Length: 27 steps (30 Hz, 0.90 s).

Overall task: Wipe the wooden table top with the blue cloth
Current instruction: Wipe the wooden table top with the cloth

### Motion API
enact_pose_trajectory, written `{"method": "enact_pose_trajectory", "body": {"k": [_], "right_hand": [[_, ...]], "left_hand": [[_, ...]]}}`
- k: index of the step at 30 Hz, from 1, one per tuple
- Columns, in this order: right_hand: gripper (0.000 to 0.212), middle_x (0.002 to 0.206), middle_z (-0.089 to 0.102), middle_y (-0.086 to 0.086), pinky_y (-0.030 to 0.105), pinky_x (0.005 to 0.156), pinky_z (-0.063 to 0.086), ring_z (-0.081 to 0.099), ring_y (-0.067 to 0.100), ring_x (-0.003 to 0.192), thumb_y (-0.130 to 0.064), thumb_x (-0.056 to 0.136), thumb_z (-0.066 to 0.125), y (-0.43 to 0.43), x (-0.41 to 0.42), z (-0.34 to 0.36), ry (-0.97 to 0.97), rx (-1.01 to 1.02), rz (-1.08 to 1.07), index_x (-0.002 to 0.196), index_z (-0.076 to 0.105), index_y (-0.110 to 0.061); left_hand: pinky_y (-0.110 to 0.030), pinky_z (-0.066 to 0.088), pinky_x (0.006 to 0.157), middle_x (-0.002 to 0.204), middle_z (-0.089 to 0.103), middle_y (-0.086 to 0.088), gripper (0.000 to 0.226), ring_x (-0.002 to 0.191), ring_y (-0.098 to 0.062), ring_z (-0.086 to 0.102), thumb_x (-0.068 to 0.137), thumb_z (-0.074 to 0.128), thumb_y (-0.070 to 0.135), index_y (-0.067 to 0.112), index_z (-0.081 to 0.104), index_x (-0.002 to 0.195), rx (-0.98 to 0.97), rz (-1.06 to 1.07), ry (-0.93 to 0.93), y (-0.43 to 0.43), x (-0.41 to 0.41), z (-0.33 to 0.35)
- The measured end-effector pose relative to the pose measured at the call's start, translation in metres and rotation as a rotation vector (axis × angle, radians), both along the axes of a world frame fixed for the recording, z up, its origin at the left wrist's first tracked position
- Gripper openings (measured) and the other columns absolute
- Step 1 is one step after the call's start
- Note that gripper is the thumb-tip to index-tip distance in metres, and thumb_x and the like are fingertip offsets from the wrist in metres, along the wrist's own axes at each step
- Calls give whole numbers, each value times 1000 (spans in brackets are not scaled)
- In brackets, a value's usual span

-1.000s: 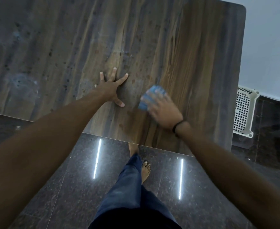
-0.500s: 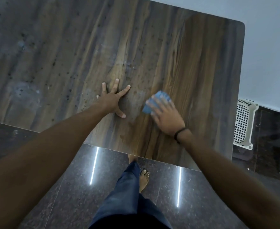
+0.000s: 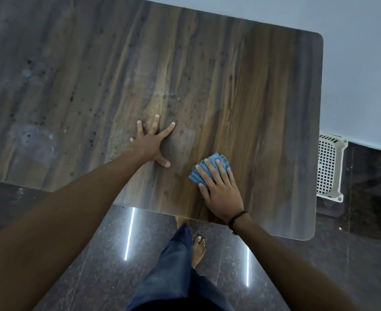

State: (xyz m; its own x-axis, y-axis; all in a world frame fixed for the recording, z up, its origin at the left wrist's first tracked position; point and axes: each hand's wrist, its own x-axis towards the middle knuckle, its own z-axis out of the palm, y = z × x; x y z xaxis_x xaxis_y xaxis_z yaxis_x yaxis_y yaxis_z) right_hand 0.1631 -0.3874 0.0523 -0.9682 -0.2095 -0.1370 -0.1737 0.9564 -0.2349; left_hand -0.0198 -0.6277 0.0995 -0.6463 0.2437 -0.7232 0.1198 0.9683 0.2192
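The wooden table top (image 3: 241, 90) fills most of the view, streaked brown and grey with dark specks and pale smears on its left part. My right hand (image 3: 218, 189) lies flat with straight fingers on the folded blue cloth (image 3: 198, 173), pressing it onto the wood near the table's front edge. Most of the cloth is under the fingers. My left hand (image 3: 151, 142) rests flat on the table with fingers spread, to the left of the cloth and holding nothing.
A white perforated plastic basket (image 3: 329, 167) stands on the dark polished floor (image 3: 90, 265) beside the table's right edge. My leg in blue trousers and bare foot (image 3: 198, 248) are under the front edge. A pale wall (image 3: 360, 63) lies beyond.
My right hand has drawn the blue cloth back toward the front edge of the table. My left hand has stayed planted in the same spot.
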Motion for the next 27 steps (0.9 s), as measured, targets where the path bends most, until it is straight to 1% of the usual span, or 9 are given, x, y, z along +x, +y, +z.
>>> {"method": "enact_pose_trajectory", "body": {"k": [4, 7, 9, 12, 15, 17, 20, 24, 27], "right_hand": [[55, 166, 19, -6, 49, 125, 12, 7, 22, 155, -49, 107, 26, 16, -50, 3, -23, 22, 93, 159, 18, -36], [54, 167, 18, -5, 49, 124, 13, 9, 23, 155, -46, 107, 30, 35, -128, 14, 2, 24, -73, 159, 21, -35], [55, 168, 10, -5, 49, 125, 6, 2, 23, 155, -45, 107, 28, 40, -168, 22, -67, -27, -229, 160, 16, -35], [57, 169, 6, -1, 52, 124, 3, -1, 28, 155, -44, 107, 28, 17, -162, 19, -82, -43, -328, 161, 13, -32], [58, 167, 16, 0, 56, 123, 15, 7, 30, 155, -47, 105, 29, -2, -111, 13, -22, -18, -146, 160, 18, -32], [57, 167, 17, -4, 53, 124, 15, 6, 25, 155, -51, 106, 24, 2, -98, 7, -39, -21, -31, 160, 15, -36], [54, 166, 17, -8, 47, 125, 10, 6, 21, 155, -52, 106, 24, 20, -127, 3, -21, 2, 27, 158, 16, -39], [55, 168, 8, -10, 46, 126, 4, -2, 19, 155, -49, 106, 24, 39, -195, 16, -72, -32, -205, 159, 11, -40], [56, 168, 1, -8, 47, 125, -1, -7, 21, 155, -48, 107, 23, 27, -209, 20, -100, -49, -358, 159, 6, -39]], "left_hand": [[-79, 13, 105, 151, -45, 13, 139, 140, -49, -31, 58, 89, 55, 63, -22, 141, -11, 8, 6, 0, 1, 0], [-80, 16, 105, 152, -44, 13, 139, 141, -50, -30, 57, 89, 57, 63, -22, 141, 0, -13, 16, 1, 0, -1], [-79, 17, 105, 154, -42, 12, 139, 141, -50, -29, 57, 88, 59, 62, -21, 142, -17, -14, 16, 2, 0, 1], [-79, 16, 105, 154, -42, 9, 137, 141, -51, -29, 59, 86, 61, 59, -21, 144, -46, -31, -1, 3, 0, 1], [-77, 13, 107, 157, -38, 7, 133, 143, -47, -28, 61, 84, 65, 55, -16, 148, -14, -4, 6, 11, -20, 3], [-76, 13, 110, 158, -36, 5, 132, 143, -46, -28, 62, 83, 64, 50, -14, 151, 0, 5, 57, 22, -46, 8], [-76, 14, 110, 160, -33, 4, 134, 145, -46, -25, 63, 84, 62, 46, -13, 153, -4, -20, 83, 44, -92, 20], [-78, 14, 106, 157, -37, 9, 136, 144, -46, -26, 60, 87, 59, 52, -15, 150, -10, -33, 33, 59, -128, 20], [-78, 15, 107, 155, -42, 9, 139, 144, -48, -26, 59, 87, 60, 54, -19, 148, -46, -58, 10, 54, -131, 11]]}}
